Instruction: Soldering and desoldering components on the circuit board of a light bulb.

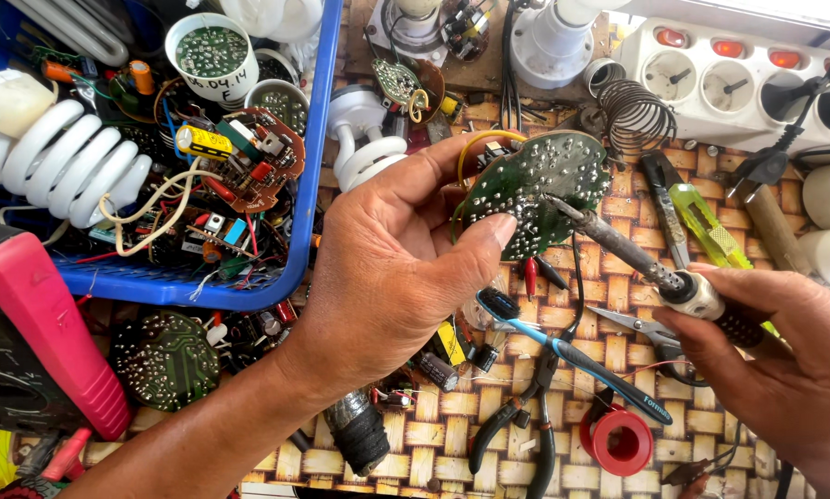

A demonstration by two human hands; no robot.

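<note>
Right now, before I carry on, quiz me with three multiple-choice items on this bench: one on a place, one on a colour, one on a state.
1. Where does the tip of the soldering iron rest?
A. on the round green circuit board
B. in the blue basket
C. on the red spool

2. What colour is the handle of the toothbrush?
A. yellow
B. blue
C. white

3. How does the left hand stand?
A. flat on the mat
B. pinching the board's edge between thumb and fingers
C. holding the pliers

Answers:
1 A: the tip meets the board's soldered face, with the right hand gripping the iron's handle.
2 B: the handle shows blue and black.
3 B: the thumb presses the board's lower edge.
</note>
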